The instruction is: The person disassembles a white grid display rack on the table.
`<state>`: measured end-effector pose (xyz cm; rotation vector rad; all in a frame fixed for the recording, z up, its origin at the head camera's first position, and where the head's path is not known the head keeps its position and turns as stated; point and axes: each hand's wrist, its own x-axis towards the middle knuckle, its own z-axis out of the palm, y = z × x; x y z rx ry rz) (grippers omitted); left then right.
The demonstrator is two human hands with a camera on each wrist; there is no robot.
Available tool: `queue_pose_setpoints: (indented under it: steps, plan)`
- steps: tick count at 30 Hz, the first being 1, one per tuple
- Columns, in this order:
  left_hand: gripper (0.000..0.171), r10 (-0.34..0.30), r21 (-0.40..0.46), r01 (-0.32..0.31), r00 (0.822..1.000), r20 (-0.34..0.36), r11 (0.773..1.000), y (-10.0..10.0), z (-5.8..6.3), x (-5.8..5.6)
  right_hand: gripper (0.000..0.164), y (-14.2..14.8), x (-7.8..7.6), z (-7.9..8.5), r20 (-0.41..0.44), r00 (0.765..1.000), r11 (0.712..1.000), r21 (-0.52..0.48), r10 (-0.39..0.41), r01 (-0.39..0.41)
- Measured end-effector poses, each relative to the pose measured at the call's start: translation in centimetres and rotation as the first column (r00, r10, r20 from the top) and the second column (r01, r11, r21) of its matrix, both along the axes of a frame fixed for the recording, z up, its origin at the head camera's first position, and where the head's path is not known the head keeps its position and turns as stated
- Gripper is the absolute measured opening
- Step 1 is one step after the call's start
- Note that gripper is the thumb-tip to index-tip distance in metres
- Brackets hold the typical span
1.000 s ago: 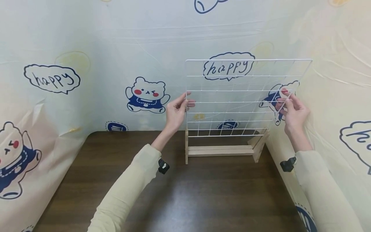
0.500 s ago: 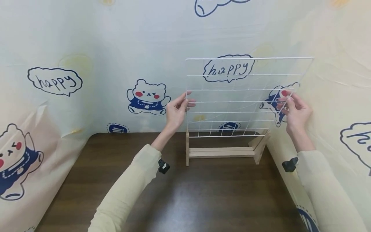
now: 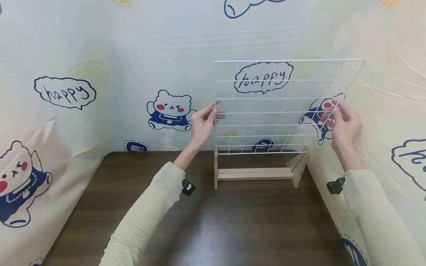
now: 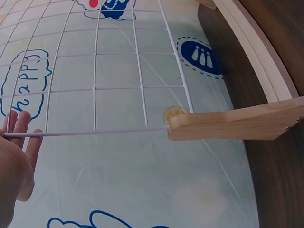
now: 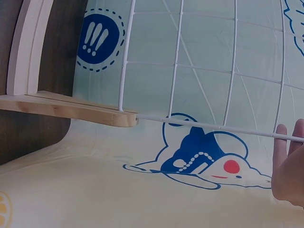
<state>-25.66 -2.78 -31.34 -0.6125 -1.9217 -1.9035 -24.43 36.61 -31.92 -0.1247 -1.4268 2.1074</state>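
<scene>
A white wire grid panel (image 3: 289,60) stands upright above a pale wooden stand (image 3: 254,174) on the table. My left hand (image 3: 202,125) pinches the panel's left side wire, about halfway up. At the right side wire, my right hand (image 3: 346,127) pinches it at a similar height. In the left wrist view, the panel's lower corner meets the rounded end of the wooden side piece (image 4: 228,124). The opposite lower corner meets the other side piece (image 5: 71,110) in the right wrist view. Whether the wire sits in a slot there, I cannot tell.
The dark wooden table (image 3: 213,225) extends in front of the stand. A printed sheet (image 3: 166,48) hangs close behind the panel and along both sides. The stand's right end is near the right-hand sheet.
Both hands have raised the grid panel slightly, and its top edge now stands higher. The right hand has shifted a little to the right. The wooden stand stays in place.
</scene>
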Motion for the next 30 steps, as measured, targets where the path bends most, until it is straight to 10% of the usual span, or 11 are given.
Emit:
queue_pose_setpoints:
  steps: [30]
  plan:
    - [0.033,0.02,-0.011,-0.02,0.999,-0.036,1.0,0.2,-0.8,-2.4,0.023,0.5,0.0,1.0,0.007,1.0,1.0,0.025,0.019,-0.019]
